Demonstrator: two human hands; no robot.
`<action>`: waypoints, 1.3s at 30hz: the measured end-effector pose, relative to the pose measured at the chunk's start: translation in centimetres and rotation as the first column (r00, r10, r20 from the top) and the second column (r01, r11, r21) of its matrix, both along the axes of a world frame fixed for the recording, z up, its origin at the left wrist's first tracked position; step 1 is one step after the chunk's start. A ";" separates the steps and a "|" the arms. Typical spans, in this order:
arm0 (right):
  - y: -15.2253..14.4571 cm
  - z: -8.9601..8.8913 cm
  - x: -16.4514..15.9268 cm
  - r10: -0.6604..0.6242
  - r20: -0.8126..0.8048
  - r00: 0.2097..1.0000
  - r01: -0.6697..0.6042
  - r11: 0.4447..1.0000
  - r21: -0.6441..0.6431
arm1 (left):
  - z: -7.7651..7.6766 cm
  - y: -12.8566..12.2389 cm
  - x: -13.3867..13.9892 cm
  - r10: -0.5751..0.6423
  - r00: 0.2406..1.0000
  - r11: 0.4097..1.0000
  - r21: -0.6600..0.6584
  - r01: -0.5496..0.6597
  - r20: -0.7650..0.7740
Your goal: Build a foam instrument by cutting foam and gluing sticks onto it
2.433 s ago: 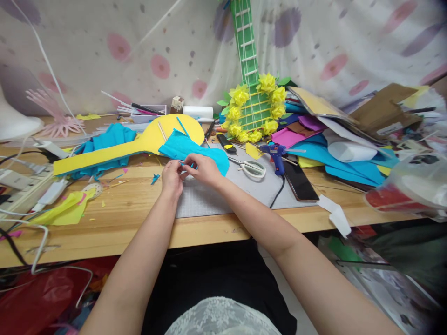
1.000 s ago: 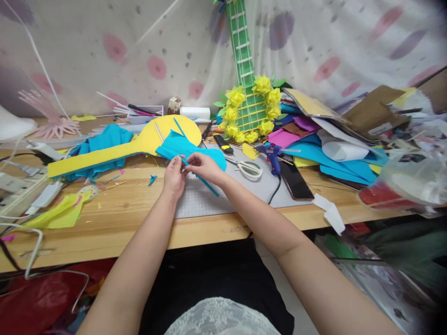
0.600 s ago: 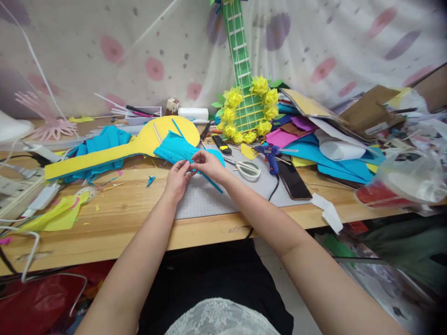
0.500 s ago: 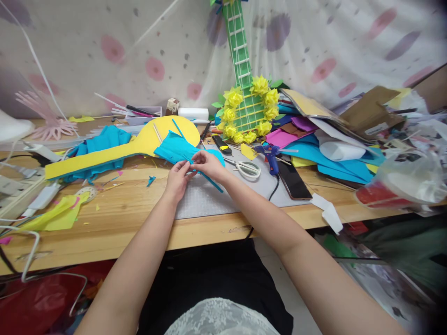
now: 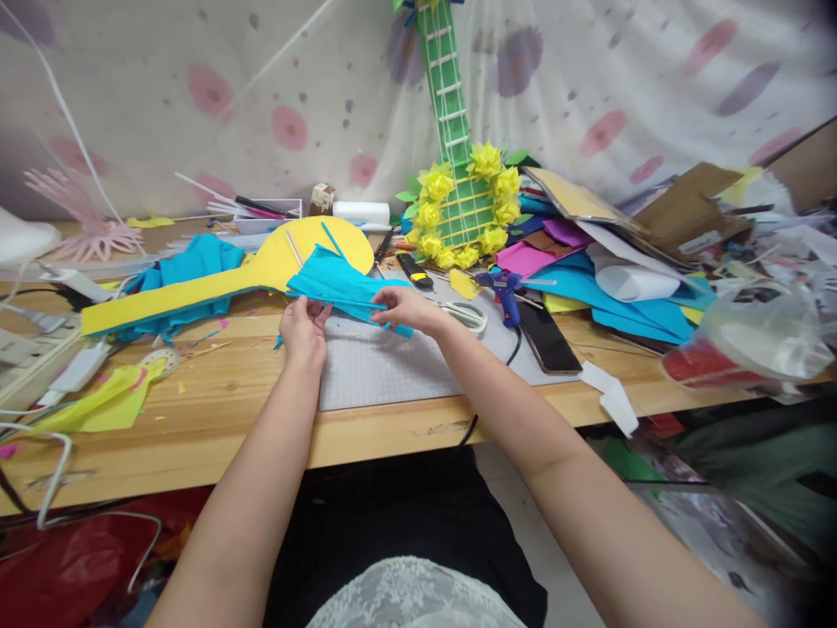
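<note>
A thin blue paper-wrapped stick (image 5: 348, 303) runs nearly level between my two hands. My left hand (image 5: 304, 333) pinches its left end, and my right hand (image 5: 409, 310) has its fingertips closed on the right end. Just behind the stick lies a sheet of blue crepe paper (image 5: 330, 272), partly over the grey cutting mat (image 5: 372, 375). A yellow guitar-shaped cutout (image 5: 271, 260) rests beyond it, with another blue stick (image 5: 333, 240) and a pale stick (image 5: 295, 248) on its round body.
White-handled scissors (image 5: 472, 319), a blue glue gun (image 5: 506, 295) and a phone (image 5: 547, 336) lie to the right. A green paper guitar (image 5: 451, 131) with yellow flowers stands behind. A plastic cup (image 5: 745, 349) sits near the right edge, power strips (image 5: 39, 362) at the left.
My hands were close together over the blue paper. They have since spread apart, left hand leftward and right hand rightward, and the stick now shows between them.
</note>
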State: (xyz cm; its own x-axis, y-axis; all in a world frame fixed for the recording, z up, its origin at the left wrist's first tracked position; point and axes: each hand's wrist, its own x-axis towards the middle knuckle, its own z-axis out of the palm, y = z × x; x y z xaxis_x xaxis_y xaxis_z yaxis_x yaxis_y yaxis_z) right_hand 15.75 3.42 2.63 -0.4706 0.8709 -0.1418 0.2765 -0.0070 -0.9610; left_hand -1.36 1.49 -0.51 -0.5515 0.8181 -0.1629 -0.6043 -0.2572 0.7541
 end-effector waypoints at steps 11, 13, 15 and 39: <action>0.1 -1.1 -1.1 -0.193 -0.128 0.973 0.198 0.980 0.030 | -0.9 -0.9 2.1 -0.273 0.941 0.956 0.052 0.289 -0.200; 0.1 -1.5 -1.2 -0.179 -0.122 0.976 0.182 0.983 0.015 | -1.1 -1.0 2.5 -0.307 0.924 0.947 0.026 0.321 -0.228; 0.0 -1.5 -0.8 -0.155 -0.093 0.983 0.156 0.988 0.002 | -1.0 -0.9 2.5 -0.305 0.925 0.949 0.011 0.315 -0.226; 0.9 -2.0 17.5 -0.673 0.656 0.342 0.442 0.731 0.519 | -1.0 -0.4 1.5 -0.144 0.974 0.989 -0.012 0.144 -0.175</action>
State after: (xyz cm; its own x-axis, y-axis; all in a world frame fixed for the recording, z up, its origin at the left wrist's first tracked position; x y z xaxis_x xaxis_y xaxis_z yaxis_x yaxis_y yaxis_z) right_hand 33.28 4.33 0.60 0.3413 0.9376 0.0658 0.8883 -0.2989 -0.3487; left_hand 0.10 1.13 -1.46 -0.4475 0.8913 -0.0732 -0.4935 -0.1779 0.8514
